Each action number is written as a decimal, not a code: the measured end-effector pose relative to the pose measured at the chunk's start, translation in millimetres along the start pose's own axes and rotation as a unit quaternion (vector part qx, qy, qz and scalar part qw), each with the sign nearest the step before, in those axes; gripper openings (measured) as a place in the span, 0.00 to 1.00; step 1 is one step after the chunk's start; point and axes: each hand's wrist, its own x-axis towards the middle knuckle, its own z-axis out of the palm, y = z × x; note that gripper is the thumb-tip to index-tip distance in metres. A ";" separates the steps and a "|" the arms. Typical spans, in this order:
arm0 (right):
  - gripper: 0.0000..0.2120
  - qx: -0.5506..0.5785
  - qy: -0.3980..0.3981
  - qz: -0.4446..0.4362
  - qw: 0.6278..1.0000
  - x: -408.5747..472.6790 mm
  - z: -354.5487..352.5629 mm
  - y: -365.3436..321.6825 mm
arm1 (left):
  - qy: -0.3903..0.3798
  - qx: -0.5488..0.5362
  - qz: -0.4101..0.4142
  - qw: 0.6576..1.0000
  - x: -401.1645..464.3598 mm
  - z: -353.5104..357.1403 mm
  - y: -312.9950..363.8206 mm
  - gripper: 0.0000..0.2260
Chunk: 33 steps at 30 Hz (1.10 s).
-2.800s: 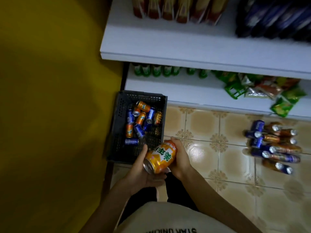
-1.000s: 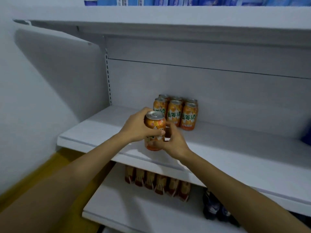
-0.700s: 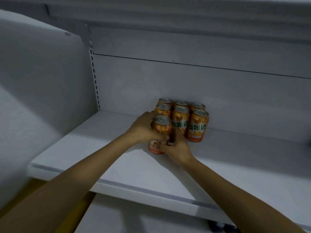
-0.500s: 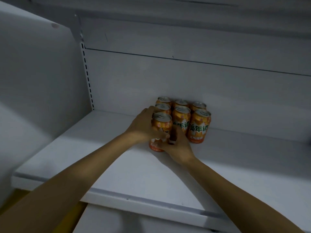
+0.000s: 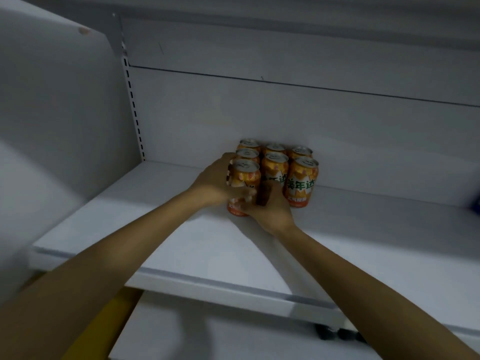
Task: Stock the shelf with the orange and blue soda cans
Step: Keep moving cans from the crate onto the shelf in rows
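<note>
At the far left a white side panel (image 5: 57,105) closes off the white shelf (image 5: 166,229), and the person's left hand (image 5: 213,184) reaches in over the board with its fingers wrapped round the left side of an upright orange soda can (image 5: 245,178) standing on the shelf. The right hand (image 5: 270,209) grips the same can low on its front and right side, fingers curled against it. That can sits touching the front left of a block of six orange cans (image 5: 302,178) against the back wall.
</note>
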 end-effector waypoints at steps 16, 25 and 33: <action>0.40 -0.394 -0.267 -0.182 0.861 -215.3 -57.7 -54.2 | 0.017 0.490 -0.060 0.869 -280.7 41.2 49.0 0.36; 0.44 -0.322 -0.470 -0.048 0.820 -420.8 -8.3 60.2 | -0.113 0.342 -0.341 0.868 -538.1 183.6 -5.7 0.33; 0.42 -0.246 -0.540 0.096 0.799 -540.7 16.0 136.1 | -0.205 0.257 -0.464 0.822 -646.6 249.1 -30.7 0.37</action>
